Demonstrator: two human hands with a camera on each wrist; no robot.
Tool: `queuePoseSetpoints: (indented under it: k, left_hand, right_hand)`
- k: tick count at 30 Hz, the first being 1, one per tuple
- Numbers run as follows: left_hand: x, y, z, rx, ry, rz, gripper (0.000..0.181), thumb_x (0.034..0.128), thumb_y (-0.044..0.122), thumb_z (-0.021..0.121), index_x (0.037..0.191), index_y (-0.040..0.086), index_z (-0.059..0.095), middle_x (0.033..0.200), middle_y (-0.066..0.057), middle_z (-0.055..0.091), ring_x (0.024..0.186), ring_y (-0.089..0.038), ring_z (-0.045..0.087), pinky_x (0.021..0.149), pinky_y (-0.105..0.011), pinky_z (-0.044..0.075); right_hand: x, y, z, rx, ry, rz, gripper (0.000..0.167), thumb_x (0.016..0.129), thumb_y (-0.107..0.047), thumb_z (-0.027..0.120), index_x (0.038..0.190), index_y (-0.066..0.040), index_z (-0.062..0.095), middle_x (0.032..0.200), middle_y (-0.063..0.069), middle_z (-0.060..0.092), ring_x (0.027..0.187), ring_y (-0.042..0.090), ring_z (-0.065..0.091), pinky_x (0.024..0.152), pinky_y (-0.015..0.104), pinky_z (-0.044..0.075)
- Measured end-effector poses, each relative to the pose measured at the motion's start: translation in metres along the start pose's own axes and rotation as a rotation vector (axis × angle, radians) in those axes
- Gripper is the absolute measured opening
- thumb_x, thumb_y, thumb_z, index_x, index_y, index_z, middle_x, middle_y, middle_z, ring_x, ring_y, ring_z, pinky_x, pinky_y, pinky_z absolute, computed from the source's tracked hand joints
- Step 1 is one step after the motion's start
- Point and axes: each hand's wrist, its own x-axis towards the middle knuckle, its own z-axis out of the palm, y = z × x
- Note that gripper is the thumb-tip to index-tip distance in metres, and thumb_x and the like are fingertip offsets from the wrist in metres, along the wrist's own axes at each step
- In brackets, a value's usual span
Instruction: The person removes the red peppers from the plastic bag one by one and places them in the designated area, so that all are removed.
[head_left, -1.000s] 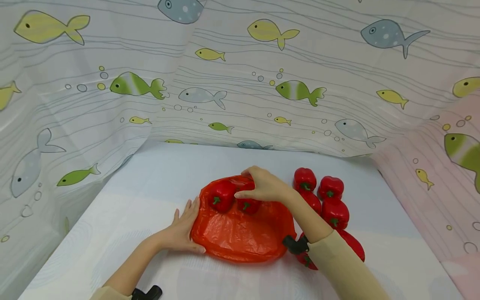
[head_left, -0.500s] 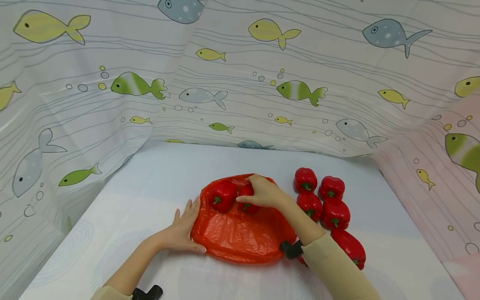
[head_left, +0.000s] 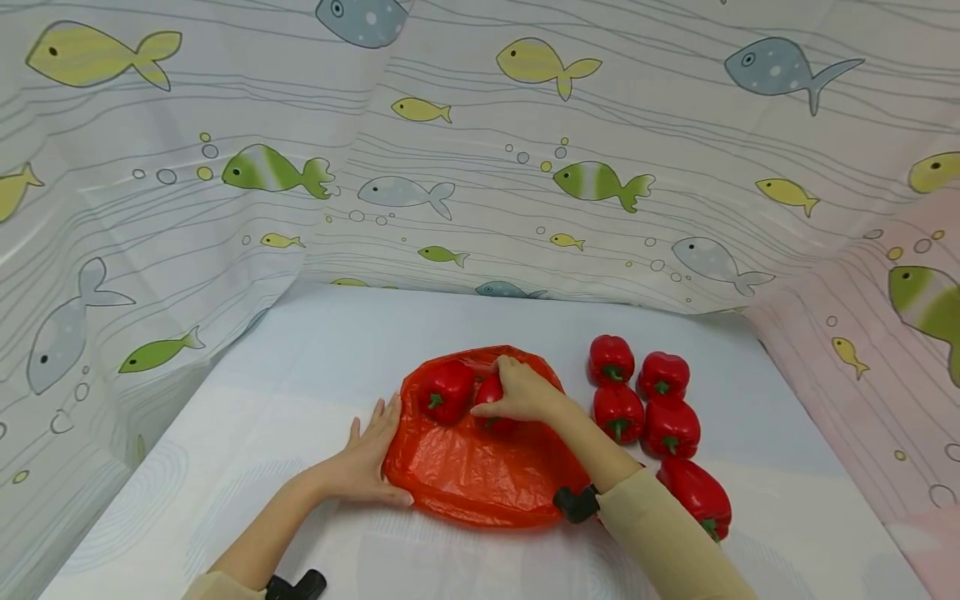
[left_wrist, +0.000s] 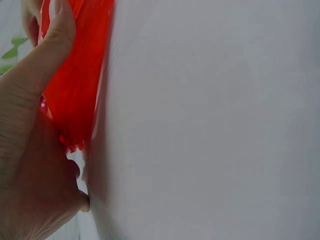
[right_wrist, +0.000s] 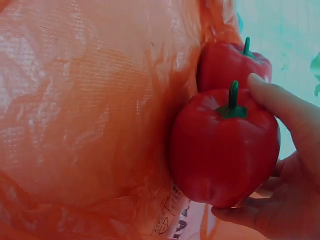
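Observation:
An orange-red plastic bag (head_left: 480,479) lies with its mouth spread wide on the table. Inside, at its far side, sit two red bell peppers side by side. My right hand (head_left: 527,395) grips the right one, the held bell pepper (right_wrist: 225,155), with thumb and fingers around its sides; its green stem points up in the right wrist view. Close against it is the other bell pepper (head_left: 446,392), untouched by the hand. My left hand (head_left: 365,462) rests with spread fingers against the bag's left edge; in the left wrist view the thumb (left_wrist: 59,37) touches the bag's side.
Right of the bag, several red bell peppers (head_left: 671,425) stand in a loose cluster, partly behind my right forearm. The white table (head_left: 315,358) is backed by a curtain (head_left: 465,217) printed with fish.
My right hand has moved slightly nearer and lower around the right bell pepper in the bag. The right forearm has shifted left, uncovering more of the outside peppers. The left hand stays put.

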Motion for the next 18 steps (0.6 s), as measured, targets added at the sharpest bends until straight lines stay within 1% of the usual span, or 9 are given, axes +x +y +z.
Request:
queuePoseSetpoints:
  k: [5,11,15,18]
  left_hand:
    - [-0.001,0.001,-0.001,0.001,0.0,0.005,0.136,0.0666,0.054,0.082,0.149,-0.008,-0.007,0.157,-0.025,-0.008,0.141,-0.046,-0.013,0.101,-0.071,-0.012]
    - [-0.001,0.001,-0.001,0.003,0.001,0.005,0.136,0.0662,0.055,0.082,0.149,-0.007,-0.007,0.157,-0.025,-0.008,0.141,-0.046,-0.013,0.101,-0.071,-0.012]
    - [0.0,0.0,-0.001,-0.004,0.007,0.007,0.136,0.0657,0.053,0.083,0.149,-0.007,-0.006,0.158,-0.025,-0.008,0.141,-0.046,-0.013,0.101,-0.071,-0.013]
    - [0.0,0.0,0.0,-0.012,0.009,0.01,0.136,0.0658,0.053,0.083,0.15,-0.007,-0.006,0.158,-0.024,-0.008,0.141,-0.046,-0.013,0.101,-0.071,-0.013]
  right_hand:
    - [-0.006,-0.003,0.0,-0.002,0.057,-0.047,0.077,0.072,-0.044,0.082,0.128,-0.001,0.051,0.114,0.008,0.06,0.1,0.02,0.057,0.084,0.034,0.052]
    - [-0.018,-0.013,-0.007,0.02,0.151,-0.096,0.074,0.069,-0.04,0.085,0.128,-0.008,0.053,0.119,0.004,0.057,0.105,0.018,0.054,0.08,0.034,0.054]
    - [-0.031,-0.022,-0.015,0.038,0.176,-0.124,0.074,0.07,-0.04,0.084,0.129,-0.011,0.051,0.123,0.001,0.055,0.109,0.017,0.052,0.08,0.034,0.055]
    - [-0.039,-0.026,-0.019,0.03,0.191,-0.16,0.074,0.071,-0.04,0.084,0.13,-0.011,0.051,0.125,0.0,0.054,0.112,0.015,0.05,0.08,0.033,0.055]
